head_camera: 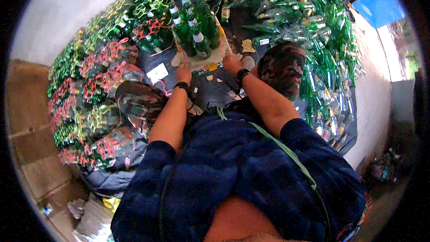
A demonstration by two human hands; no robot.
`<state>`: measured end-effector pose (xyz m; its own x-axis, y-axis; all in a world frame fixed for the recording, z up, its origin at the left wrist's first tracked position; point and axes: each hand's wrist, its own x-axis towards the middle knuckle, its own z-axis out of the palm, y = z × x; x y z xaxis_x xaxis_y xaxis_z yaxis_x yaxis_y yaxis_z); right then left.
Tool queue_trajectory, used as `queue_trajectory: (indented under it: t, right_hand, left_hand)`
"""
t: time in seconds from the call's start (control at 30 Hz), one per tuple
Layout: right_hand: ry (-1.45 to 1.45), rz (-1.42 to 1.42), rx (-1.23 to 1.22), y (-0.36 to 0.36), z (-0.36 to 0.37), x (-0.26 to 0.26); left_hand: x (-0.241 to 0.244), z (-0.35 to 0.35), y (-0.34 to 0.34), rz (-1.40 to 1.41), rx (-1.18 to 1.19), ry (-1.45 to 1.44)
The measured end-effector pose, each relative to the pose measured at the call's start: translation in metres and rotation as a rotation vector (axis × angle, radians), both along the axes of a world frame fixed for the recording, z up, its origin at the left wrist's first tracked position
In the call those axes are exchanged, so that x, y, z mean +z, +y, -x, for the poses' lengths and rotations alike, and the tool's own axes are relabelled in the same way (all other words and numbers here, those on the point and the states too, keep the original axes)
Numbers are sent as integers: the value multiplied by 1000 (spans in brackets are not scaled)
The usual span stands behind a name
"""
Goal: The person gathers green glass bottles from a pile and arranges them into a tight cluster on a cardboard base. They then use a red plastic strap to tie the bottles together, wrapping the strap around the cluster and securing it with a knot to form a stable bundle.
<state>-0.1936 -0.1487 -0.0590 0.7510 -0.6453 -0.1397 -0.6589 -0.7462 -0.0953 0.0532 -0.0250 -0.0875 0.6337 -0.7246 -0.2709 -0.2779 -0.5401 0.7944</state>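
Observation:
Green glass bottles (200, 42) stand upright and close together in an open carton (205, 63) in front of me. Printing shows on the carton's near side. At its near left corner, my left hand (183, 72) is closed on the edge. My right hand (232, 64) grips the near right corner, by a raised, pale side flap (225, 40). My fingertips are partly hidden, and the exact grip is blurred. One bottle with a label (225, 12) stands just beyond the carton on the right.
Bundles of bottles in yellow-green and red netting (107, 57) are stacked at left. Loose green and clear bottles (322, 33) lie heaped at right and behind. Dark sheeting (205, 90) with paper scraps and a white card (157, 73) covers the floor between my knees.

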Motion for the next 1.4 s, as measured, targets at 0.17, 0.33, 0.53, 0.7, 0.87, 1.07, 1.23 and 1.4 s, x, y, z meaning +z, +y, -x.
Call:
queue_trajectory:
  t: [0.17, 0.33, 0.53, 0.7, 0.87, 1.07, 1.23, 1.4]
  right_hand:
    - [54, 131, 107, 11, -32, -20]
    - [69, 231, 376, -9, -22, -53]
    - [-102, -4, 318, 14, -43, -37]
    - [-85, 71, 361, 0, -20, -57]
    - [-256, -373, 66, 44, -49, -18]
    - [-137, -124, 85, 24, -32, -47]
    - [-251, -112, 150, 38, -35, -56]
    - [-213, -284, 90, 70, -60, 3]
  left_hand:
    - [12, 17, 23, 22, -90, -88]
    - [20, 38, 17, -1, 12, 22]
    - [-21, 18, 9, 126, -86, -163]
    - [-9, 40, -14, 261, -110, -257]
    - [-11, 22, -4, 22, -191, -275]
    - [-14, 45, -21, 128, -627, -579]
    - [-13, 40, -19, 192, -638, -673]
    - [-26, 15, -27, 56, -707, -493]
